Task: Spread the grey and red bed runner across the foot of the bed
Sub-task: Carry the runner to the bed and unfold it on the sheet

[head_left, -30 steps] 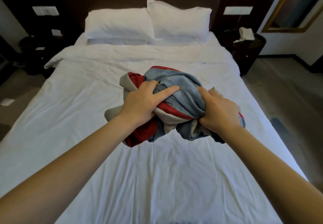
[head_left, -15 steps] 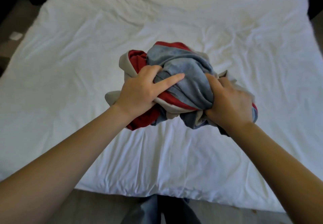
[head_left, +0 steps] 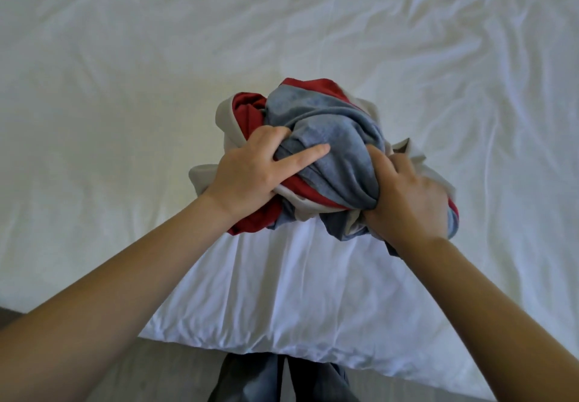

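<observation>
Both hands, left hand and right hand, clutch bunched bed runner, now lowered nearer the bed foot; unfolding next

runner bunched above bed foot
</observation>
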